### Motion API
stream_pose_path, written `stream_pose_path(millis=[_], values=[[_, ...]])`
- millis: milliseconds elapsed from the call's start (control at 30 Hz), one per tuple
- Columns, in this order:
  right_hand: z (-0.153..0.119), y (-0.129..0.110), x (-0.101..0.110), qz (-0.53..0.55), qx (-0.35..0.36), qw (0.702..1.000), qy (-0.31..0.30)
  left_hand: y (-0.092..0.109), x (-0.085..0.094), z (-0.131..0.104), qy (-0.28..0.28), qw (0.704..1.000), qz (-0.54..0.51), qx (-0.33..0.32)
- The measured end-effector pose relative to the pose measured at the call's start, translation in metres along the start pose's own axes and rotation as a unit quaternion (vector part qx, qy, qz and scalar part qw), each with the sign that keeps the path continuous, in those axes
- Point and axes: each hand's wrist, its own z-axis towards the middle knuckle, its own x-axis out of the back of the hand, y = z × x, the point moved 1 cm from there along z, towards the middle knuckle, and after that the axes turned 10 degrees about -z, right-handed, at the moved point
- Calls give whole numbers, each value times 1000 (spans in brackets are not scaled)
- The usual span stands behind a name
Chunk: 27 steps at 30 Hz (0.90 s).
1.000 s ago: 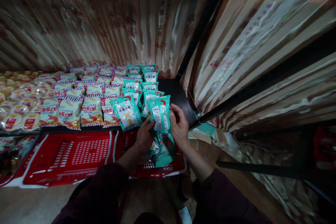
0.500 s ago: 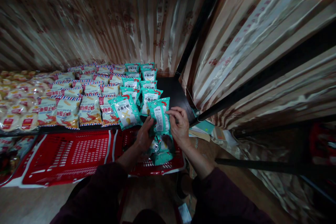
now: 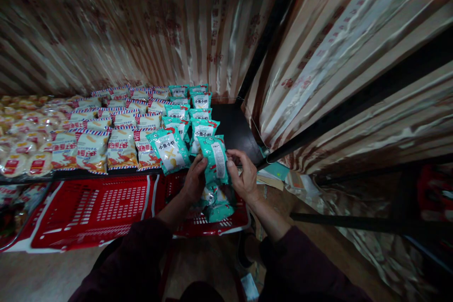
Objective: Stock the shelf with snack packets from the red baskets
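Observation:
A teal snack bag (image 3: 214,158) is held upright by my left hand (image 3: 194,180), whose thumb presses its left side. The bag shows a pale printed panel with small text. At its right edge is my right hand (image 3: 245,177), fingers curled and thumb a little apart from the forefinger; whether the fingertips touch the bag is hard to tell. Below, more teal snack bags (image 3: 220,212) lie in a red basket (image 3: 236,231). A teal bag with a white front (image 3: 170,151) stands at the front of the shelf, left of my hands.
Rows of white-and-orange snack bags (image 3: 121,148) and round packaged items (image 3: 39,164) fill the shelf's left. Black shelf surface (image 3: 231,127) shows at right, beside a dark post (image 3: 260,56). Another red basket (image 3: 116,203) stands below. Striped curtains (image 3: 170,19) hang behind.
The held bag has turned and dropped slightly, so its printed panel now faces more to the right. My right hand has shifted a little right, its fingers drawn back from the bag's front.

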Motion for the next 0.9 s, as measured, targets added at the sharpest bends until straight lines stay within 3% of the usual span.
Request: stream_pose_path(millis=[133,233,467,900], values=[[-4,3,2,15,-10,1000,-13,-4,-2,1,-45,997,-61,25],[-5,5,2,39,-24,999,-22,-4,-1,0,-46,997,-61,34],[-6,6,1,87,-54,994,-33,2,-7,-2,-11,999,-27,32],[-5,7,7,94,-99,990,-42,-1,1,1,-39,996,74,-25]])
